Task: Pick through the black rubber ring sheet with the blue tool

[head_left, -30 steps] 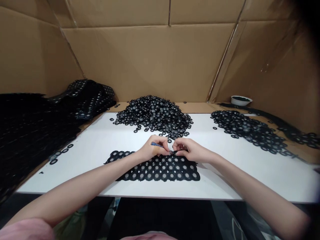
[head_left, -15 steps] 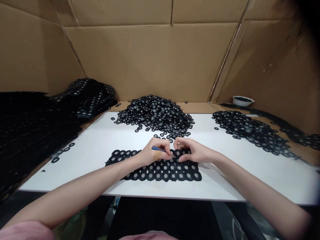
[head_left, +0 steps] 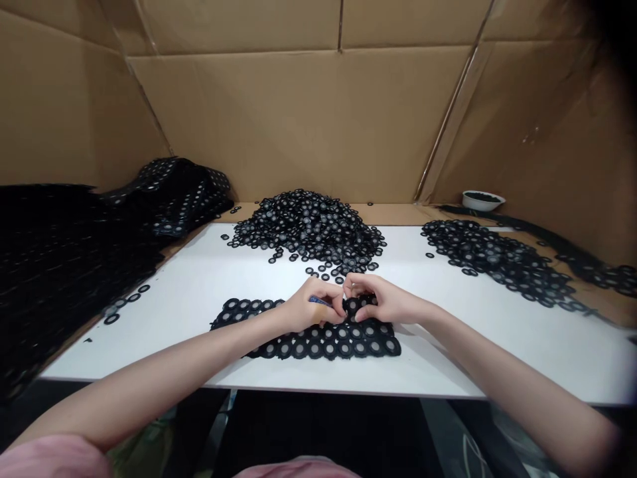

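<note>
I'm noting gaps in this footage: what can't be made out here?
All in the head view:
Blue item: one end hidden by the left hand.
Ring mat: partly covered by the left forearm.
Contents of the white bowl: too small to identify.
Dark pile: cut off by the left edge.

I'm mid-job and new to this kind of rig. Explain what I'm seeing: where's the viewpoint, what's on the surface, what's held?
No machine here: the view comes from a camera worn on a person's head, looking forward and down. The bare left hand holds a slim blue tool; the right hand touches a panel of black rings, though its grip is unclear. The panel lies on a white table. Farther back are a large pile of loose rings and, right of it, a second pile.
</note>
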`<state>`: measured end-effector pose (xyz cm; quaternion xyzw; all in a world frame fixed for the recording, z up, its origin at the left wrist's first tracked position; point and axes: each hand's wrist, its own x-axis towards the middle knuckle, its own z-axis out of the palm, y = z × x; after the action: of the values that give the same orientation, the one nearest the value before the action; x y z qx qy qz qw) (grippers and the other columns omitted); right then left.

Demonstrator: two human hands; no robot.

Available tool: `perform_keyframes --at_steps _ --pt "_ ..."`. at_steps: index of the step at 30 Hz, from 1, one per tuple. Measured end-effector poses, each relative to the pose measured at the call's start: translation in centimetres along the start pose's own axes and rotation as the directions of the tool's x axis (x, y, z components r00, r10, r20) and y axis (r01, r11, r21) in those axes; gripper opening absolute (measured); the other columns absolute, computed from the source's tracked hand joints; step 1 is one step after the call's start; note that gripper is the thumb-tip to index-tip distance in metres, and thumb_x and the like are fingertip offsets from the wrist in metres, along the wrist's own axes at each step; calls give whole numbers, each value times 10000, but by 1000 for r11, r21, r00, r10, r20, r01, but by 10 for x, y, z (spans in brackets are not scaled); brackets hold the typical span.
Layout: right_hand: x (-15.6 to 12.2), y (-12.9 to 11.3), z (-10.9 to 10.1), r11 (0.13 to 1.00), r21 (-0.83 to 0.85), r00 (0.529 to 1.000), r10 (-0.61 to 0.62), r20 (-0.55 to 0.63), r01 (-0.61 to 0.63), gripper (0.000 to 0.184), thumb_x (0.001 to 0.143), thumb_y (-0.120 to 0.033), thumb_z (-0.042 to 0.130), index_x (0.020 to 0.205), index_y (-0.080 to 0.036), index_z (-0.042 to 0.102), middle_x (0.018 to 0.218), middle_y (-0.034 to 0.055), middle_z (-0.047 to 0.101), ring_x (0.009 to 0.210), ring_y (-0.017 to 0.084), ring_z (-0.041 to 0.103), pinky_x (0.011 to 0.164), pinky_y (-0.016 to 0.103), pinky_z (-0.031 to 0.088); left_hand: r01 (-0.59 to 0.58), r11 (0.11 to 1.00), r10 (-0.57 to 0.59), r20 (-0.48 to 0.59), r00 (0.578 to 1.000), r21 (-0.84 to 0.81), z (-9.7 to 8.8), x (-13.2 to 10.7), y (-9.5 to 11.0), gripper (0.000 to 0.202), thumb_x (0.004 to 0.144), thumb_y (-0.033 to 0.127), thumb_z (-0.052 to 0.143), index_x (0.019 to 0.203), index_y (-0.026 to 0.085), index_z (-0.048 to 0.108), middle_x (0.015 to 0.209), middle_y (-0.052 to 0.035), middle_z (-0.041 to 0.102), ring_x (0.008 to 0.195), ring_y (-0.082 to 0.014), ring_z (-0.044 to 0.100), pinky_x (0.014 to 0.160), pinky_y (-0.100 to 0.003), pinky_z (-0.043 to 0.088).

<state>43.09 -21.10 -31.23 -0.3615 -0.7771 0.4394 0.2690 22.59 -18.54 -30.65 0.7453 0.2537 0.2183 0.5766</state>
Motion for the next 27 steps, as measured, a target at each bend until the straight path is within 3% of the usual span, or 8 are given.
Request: perform_keyframes --at_steps 7,13,19,27 --pt "-4 -7 -5 996 -78 999 -43 30 45 274 717 -157 646 923 -204 472 884 -1 501 822 168 479 725 270 388 -36 998 37 -22 999 52 2 -3 0 57 645 147 681 635 105 644 588 25 575 483 -63 474 496 -184 364" --pt "-10 -12 -10 986 -161 998 48 51 -39 607 570 -340 835 1051 -241 479 1023 -8 533 969 208 489 830 292 394 -100 994 103 -79 992 42 2 -5 2 85 648 144 700 610 105 635 615 7 599 579 -83 506 574 -191 381" --pt "-11 -15 -7 977 -200 997 77 23 -71 611 558 -294 831 1068 -251 497 1034 -23 552 963 210 502 835 295 399 -116 993 113 -78 991 -29 -1 -5 -1 67 636 120 709 613 109 646 638 -3 631 600 -90 541 589 -190 405" --pt "-10 -18 -7 980 -191 997 68 28 -61 587 566 -278 822 1061 -240 508 1002 -27 544 935 197 496 819 280 390 -33 980 9 -120 993 -194 -3 -7 6 154 527 121 733 518 104 581 532 19 571 425 -63 447 416 -181 309"
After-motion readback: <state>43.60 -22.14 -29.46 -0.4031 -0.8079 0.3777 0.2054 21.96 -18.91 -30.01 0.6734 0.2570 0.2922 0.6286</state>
